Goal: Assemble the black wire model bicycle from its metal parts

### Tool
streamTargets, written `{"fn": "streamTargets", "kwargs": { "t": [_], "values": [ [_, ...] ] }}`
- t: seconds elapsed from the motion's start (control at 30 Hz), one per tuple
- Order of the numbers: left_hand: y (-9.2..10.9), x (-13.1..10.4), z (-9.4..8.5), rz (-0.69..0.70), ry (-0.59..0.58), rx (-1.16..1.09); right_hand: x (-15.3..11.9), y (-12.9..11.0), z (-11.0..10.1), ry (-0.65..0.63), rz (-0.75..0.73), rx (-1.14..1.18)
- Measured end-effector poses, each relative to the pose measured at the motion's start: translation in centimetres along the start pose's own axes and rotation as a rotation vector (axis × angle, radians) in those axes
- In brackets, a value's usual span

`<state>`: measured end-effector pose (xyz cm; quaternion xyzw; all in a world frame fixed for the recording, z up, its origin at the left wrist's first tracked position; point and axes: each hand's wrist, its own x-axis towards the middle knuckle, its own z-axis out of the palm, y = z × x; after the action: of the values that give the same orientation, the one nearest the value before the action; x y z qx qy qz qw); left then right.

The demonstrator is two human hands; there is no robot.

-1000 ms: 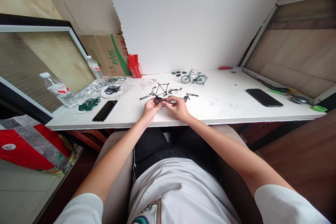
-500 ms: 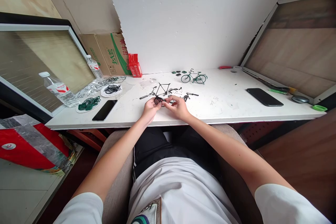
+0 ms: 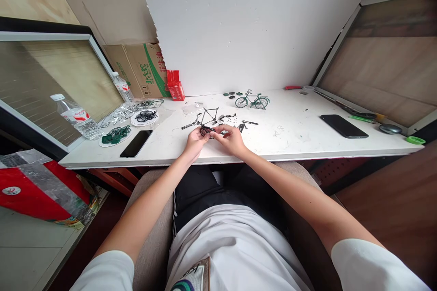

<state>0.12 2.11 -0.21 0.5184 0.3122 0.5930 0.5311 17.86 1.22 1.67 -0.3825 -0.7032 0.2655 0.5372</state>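
My left hand (image 3: 195, 142) is closed on a small black model bicycle wheel (image 3: 206, 131) just above the table's front edge. From the other side, my right hand (image 3: 233, 140) pinches at the same piece, its fingertips close to the left ones. A thin black bicycle frame (image 3: 209, 113) stands out beyond the wheel; the fingers hide where the two meet. Behind the hands lie loose black parts, among them a curved mudguard-like piece (image 3: 228, 117) and a part with a straight bar (image 3: 251, 122). A finished green model bicycle (image 3: 253, 100) stands farther back.
Left on the white table (image 3: 287, 145) are a phone (image 3: 136, 143), green parts (image 3: 116, 134) and black parts (image 3: 146, 116) on white discs, and two water bottles (image 3: 77, 116). Another phone (image 3: 344, 126) and a green ring (image 3: 415, 140) lie right. A white board (image 3: 259, 32) stands behind.
The black frame has tilted slightly to the left, and the wheel has turned a little in my fingers. Both hands stay in nearly the same place.
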Motion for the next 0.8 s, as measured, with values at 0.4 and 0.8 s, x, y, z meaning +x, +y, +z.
{"fn": "streamTargets", "kwargs": {
  "t": [0.4,0.8],
  "values": [
    [-0.05,0.01,0.00,-0.001,-0.018,0.003,-0.21,-0.33,-0.02,0.010,-0.067,-0.045],
    [0.21,-0.05,0.04,-0.006,-0.034,0.006,-0.22,-0.44,-0.13,-0.024,-0.118,-0.059]
  ]
}}
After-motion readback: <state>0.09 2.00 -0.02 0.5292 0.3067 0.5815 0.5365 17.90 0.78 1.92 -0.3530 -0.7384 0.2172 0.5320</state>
